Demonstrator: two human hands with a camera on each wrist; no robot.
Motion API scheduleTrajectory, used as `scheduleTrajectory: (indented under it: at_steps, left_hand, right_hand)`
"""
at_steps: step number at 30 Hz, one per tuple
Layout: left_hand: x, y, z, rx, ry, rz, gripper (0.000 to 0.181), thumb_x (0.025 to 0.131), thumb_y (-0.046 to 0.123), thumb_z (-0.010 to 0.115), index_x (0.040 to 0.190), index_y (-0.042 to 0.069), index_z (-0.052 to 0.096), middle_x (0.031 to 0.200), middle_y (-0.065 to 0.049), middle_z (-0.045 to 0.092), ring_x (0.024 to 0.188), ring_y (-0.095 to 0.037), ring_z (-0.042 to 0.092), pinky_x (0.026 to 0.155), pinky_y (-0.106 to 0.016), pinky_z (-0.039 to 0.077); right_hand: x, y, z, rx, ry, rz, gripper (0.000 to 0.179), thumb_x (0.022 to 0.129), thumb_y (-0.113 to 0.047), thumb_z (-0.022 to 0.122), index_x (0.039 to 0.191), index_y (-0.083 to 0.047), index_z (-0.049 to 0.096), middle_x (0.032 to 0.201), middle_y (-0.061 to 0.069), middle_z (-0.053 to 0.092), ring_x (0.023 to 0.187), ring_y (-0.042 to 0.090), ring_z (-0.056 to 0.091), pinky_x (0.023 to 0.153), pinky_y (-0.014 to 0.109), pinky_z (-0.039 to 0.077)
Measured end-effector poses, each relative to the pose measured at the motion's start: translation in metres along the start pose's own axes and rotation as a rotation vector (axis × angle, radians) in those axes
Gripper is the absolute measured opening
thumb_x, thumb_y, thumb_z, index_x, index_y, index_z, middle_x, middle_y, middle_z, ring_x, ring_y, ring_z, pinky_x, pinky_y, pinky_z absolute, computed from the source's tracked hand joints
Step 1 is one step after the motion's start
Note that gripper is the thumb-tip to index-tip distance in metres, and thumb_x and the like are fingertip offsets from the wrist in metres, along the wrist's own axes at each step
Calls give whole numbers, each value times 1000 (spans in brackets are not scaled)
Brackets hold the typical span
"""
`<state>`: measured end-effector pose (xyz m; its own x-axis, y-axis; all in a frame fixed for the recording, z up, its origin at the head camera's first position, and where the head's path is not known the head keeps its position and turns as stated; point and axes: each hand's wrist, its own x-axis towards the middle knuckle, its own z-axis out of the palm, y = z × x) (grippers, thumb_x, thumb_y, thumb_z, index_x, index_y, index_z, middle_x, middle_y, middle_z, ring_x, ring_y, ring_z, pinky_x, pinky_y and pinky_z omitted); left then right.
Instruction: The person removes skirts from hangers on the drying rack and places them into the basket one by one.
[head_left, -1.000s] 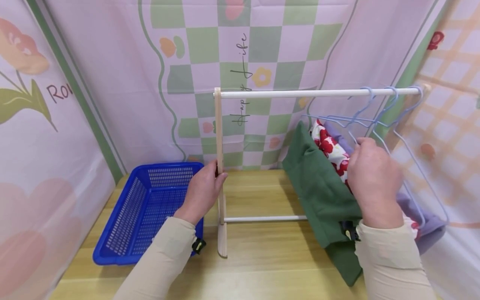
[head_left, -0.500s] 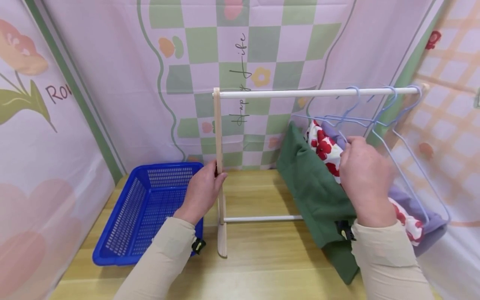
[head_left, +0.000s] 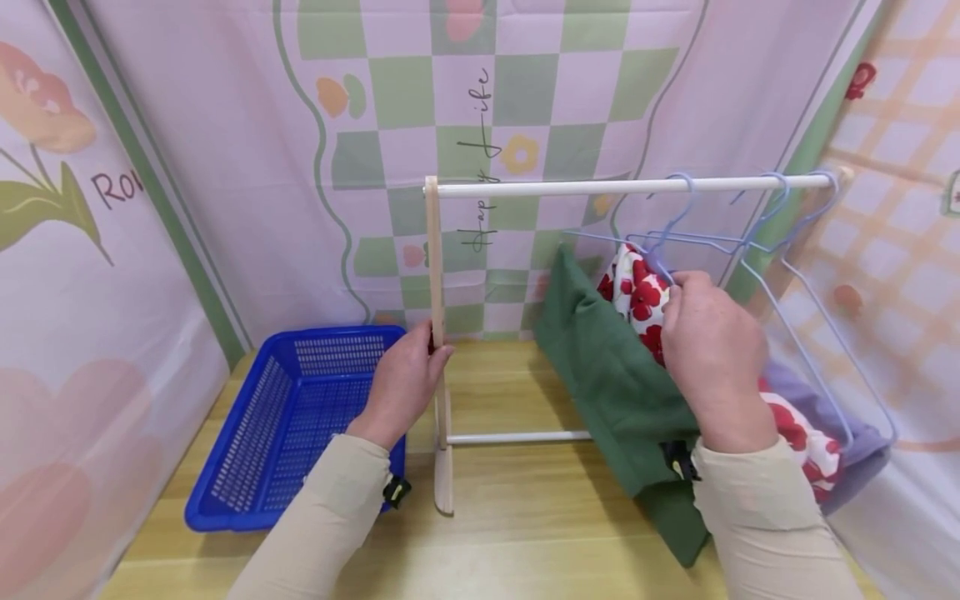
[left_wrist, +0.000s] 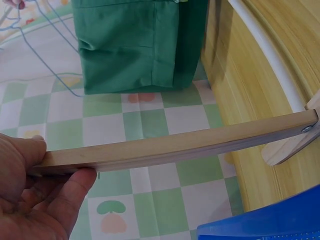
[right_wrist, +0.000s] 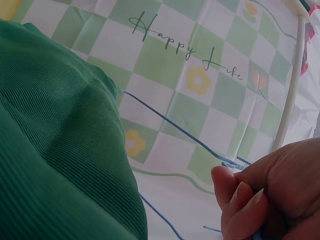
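Observation:
My left hand [head_left: 403, 382] grips the upright wooden post [head_left: 436, 267] of a small clothes rack, thumb on one side and fingers on the other. In the left wrist view the thumb and fingers close round that post [left_wrist: 180, 144]. My right hand [head_left: 716, 358] pinches a light blue wire hanger [right_wrist: 170, 122] just below its hook, which sits over the white rail [head_left: 555, 188]. From this hanger hangs a green garment [head_left: 622, 375]. Behind it are a white garment with red flowers [head_left: 647, 300] and a lilac garment [head_left: 862, 454], partly hidden by my right hand and sleeve.
A blue plastic basket [head_left: 197, 500] stands on the wooden table [head_left: 525, 533], left of the rack. Two more blue hangers [head_left: 806, 221] hang at the rail's right end. A lower white bar [head_left: 525, 437] spans the rack's base. Printed curtains [head_left: 405, 92] close off the back and sides.
My right hand has slid the hanger with the green garment leftward along the rail, widening the gap to the other hangers. My left hand stays on the post.

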<state>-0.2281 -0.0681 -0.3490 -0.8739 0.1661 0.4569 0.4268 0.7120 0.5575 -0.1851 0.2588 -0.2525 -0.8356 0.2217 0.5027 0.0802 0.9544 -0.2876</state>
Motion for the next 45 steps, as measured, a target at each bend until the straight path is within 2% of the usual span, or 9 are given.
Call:
scheduleTrajectory:
  at_steps: [11, 20, 27, 36, 45]
  left_hand:
    - [-1, 1, 0, 1, -1, -11, 18, 107, 23, 61, 118, 8, 62, 97, -8, 69, 79, -21, 65, 67, -37, 57]
    - [0, 0, 2, 12, 6, -10, 18, 107, 23, 62, 117, 8, 62, 97, -7, 70, 79, -21, 66, 67, -38, 57]
    - [0, 1, 2, 6, 5, -10, 17, 107, 23, 62, 116, 9, 62, 96, -7, 69, 78, -21, 65, 67, -37, 57]
    - [0, 0, 2, 7, 10, -6, 15, 106, 21, 63, 115, 8, 62, 94, -6, 68, 76, -21, 64, 66, -37, 56]
    - [-1, 1, 2, -7, -9, -27, 19, 107, 24, 61, 117, 8, 62, 95, -6, 68, 78, -21, 64, 67, -37, 57]
  right_hand:
    - [-3, -5, 0, -8, 44, -52, 38, 109, -25, 48, 130, 5, 57, 109, 33, 69, 87, 53, 66, 67, 66, 53]
    - [-3, -8, 0, 7, 3, -39, 40, 109, -26, 49, 134, 4, 55, 110, 32, 69, 87, 51, 67, 67, 64, 55]
    - [-2, -10, 3, 20, 64, -93, 37, 109, -24, 48, 129, 5, 59, 96, 31, 69, 80, 51, 66, 62, 63, 54]
    - [-3, -14, 4, 39, 60, -110, 37, 109, -24, 47, 130, 4, 59, 102, 32, 69, 83, 52, 65, 64, 65, 53]
    - [-4, -19, 4, 37, 4, -94, 39, 109, -28, 49, 130, 3, 58, 108, 30, 70, 81, 47, 66, 63, 61, 56]
